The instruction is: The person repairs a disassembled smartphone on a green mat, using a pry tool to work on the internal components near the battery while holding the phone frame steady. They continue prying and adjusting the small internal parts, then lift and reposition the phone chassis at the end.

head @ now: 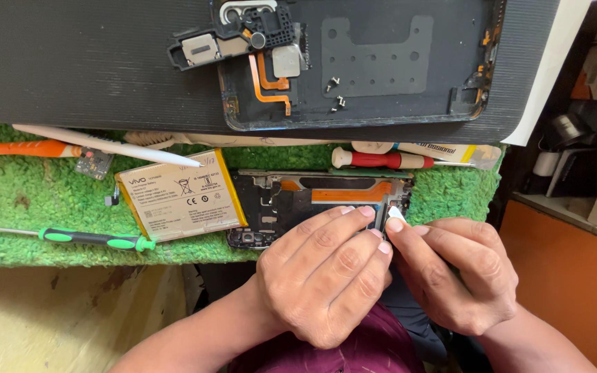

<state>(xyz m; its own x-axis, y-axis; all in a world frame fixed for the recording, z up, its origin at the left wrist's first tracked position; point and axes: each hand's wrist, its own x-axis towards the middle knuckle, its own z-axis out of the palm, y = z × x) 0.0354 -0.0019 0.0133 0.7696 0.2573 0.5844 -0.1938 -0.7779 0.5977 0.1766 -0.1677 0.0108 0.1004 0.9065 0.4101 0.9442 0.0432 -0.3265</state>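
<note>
Opened phone frame (319, 200), its battery (177, 195) already out just left of it; both hands (323, 276) (450, 273) together pinching a small white pick (394, 213) at the frame's right edge.

Opened phone frame (319, 200) flat on turf mat (29, 207), near mat's front edge. Battery (177, 195) just left of frame, touching it. Small screwdriver (95, 239) left of battery, along front edge. Stylus (105, 146) behind battery, tip over its back corner. Second screwdriver (381, 160) directly behind frame. Ribbed board (91, 62) behind mat; phone back cover (367, 62) on board, two loose screws (335, 93) inside cover. Left hand (323, 276) and right hand (450, 273) side by side before frame, fingertips on its right end.
</note>
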